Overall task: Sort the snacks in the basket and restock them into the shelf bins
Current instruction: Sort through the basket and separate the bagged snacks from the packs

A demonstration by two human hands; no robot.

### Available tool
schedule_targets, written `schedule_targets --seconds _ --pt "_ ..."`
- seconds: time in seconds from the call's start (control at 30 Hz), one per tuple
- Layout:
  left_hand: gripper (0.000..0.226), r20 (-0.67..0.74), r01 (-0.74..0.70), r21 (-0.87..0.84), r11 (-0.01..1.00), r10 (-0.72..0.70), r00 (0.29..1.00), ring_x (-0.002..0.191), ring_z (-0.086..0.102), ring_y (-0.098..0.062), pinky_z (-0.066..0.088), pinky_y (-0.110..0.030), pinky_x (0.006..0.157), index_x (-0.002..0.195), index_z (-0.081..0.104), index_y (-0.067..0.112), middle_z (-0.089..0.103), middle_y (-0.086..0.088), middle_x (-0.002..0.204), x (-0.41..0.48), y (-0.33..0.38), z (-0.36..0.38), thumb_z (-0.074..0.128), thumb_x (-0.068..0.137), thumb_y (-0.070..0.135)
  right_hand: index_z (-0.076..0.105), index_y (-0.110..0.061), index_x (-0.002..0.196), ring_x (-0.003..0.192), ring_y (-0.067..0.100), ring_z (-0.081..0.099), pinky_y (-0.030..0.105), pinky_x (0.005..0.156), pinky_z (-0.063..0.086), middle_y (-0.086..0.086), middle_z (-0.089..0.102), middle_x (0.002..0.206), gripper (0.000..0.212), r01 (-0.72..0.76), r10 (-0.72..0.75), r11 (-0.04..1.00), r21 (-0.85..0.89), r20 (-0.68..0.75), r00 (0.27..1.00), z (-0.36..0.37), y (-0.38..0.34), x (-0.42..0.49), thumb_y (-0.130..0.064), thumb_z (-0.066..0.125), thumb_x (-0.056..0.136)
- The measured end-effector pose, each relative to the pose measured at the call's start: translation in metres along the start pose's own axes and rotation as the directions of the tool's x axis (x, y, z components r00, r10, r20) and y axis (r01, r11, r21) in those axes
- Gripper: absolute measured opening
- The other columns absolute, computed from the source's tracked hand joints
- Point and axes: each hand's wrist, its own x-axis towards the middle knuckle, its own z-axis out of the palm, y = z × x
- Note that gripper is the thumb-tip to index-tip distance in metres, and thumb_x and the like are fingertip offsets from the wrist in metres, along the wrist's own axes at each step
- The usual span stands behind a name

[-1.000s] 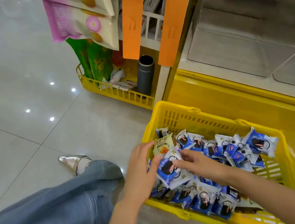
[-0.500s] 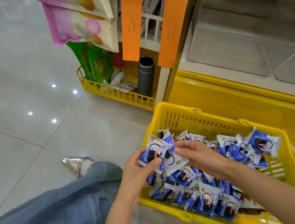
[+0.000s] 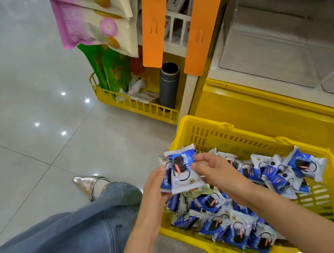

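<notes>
A yellow plastic basket [image 3: 224, 132] sits on the floor in front of me, filled with several blue-and-white cookie snack packs [image 3: 233, 223] and a few pale yellow-green packs [image 3: 195, 192]. Above its left end I hold a small stack of blue-and-white packs [image 3: 182, 171]. My left hand [image 3: 155, 191] grips the stack from the left side. My right hand [image 3: 215, 170] pinches its right edge. The clear shelf bins [image 3: 277, 50] stand behind the basket, at the upper right.
A yellow shelf base [image 3: 269, 109] runs behind the basket. To the left stand a low yellow wire rack [image 3: 134, 107] with green bags and a dark cylinder [image 3: 169, 86], orange strips and hanging snack bags [image 3: 96, 27]. My jeans leg and silver shoe [image 3: 87, 183] lie left on the tiled floor.
Both hands have lifted blue-and-white packs out of the basket and gathered them into a stack held above its left end.
</notes>
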Motion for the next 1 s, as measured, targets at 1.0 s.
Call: schedule_targets --seconds 1.0 --pt "0.021 -0.157 0.0 0.229 0.974 0.036 0.987 0.084 0.069 -0.008 0.056 -0.027 0.074 0.1 0.058 0.028 0.07 0.001 0.097 0.024 0.004 0.001 0.067 0.082 0.027 0.044 -0.024 0.108 0.068 0.013 0.062 0.027 0.061 0.048 0.007 0.066 0.081 0.027 -0.01 -0.056 0.805 -0.593 -0.091 0.994 -0.044 0.083 0.004 -0.041 0.054 0.091"
